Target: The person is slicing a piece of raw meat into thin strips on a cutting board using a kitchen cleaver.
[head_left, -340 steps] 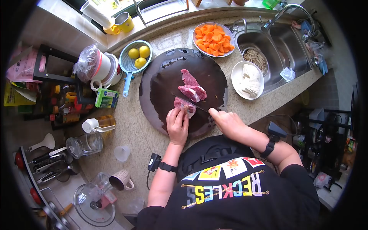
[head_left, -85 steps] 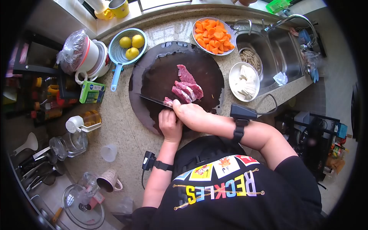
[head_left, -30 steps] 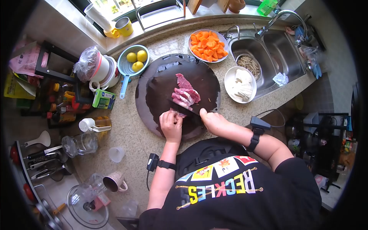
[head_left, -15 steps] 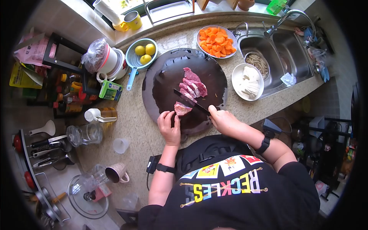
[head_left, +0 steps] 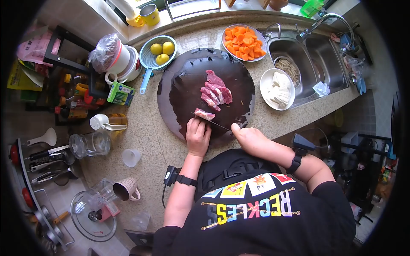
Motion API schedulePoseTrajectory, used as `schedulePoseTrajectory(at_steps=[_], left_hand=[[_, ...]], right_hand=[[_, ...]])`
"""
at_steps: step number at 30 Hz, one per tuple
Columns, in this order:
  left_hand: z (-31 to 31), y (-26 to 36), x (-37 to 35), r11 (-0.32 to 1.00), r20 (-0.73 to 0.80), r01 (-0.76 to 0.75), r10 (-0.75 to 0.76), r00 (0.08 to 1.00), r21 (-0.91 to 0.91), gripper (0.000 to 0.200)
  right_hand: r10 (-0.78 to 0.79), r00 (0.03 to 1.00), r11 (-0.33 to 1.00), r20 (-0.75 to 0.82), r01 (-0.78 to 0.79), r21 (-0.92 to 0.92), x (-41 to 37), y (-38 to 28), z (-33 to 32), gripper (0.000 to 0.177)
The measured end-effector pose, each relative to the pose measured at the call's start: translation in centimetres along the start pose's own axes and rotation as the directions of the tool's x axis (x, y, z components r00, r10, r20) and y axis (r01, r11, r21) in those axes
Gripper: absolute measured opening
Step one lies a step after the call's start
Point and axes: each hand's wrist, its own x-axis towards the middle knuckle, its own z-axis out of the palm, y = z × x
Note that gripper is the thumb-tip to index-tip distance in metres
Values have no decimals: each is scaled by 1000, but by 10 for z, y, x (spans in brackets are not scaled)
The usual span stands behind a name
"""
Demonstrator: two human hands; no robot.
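My right hand [head_left: 252, 138] grips the handle of a knife [head_left: 221, 126], whose dark blade slants up and left across the round dark chopping board [head_left: 175, 102]. The blade lies along the near edge of a small piece of raw meat [head_left: 205, 114]. My left hand [head_left: 197, 137] is closed, its bent fingers pressed down at this meat, right beside the blade. The fingertips are partly hidden from above. Just beyond, several slices of red, fat-streaked meat [head_left: 217, 91] lie in a loose row on the board.
A plate of cut carrots [head_left: 243, 42], a bowl of white pieces [head_left: 277, 90] and a double sink [head_left: 303, 87] are at the right. A blue colander [head_left: 147, 59] with yellow fruit stands at the back left. A mug [head_left: 127, 190] and a clear cup [head_left: 131, 158] stand left.
My left hand has moved right and slightly up, its fingers bending over the meat. The knife has come down and toward me, now on the near side of the small piece.
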Motion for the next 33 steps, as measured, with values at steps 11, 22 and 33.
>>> schedulePoseTrajectory(at_steps=[11,22,33], left_hand=[[10,-8,-5,999,-8,50,-50,999,-15,32],[8,-9,-2,996,25,79,-78,997,-31,35],[4,-9,1,994,23,107,-107,994,-5,30]], right_hand=[[64,996,997,69,-60,-58,-2,3,-10,22],[6,999,1000,37,-7,17,48,-15,0,19],[-89,994,996,-58,90,22,85,-26,11,17]])
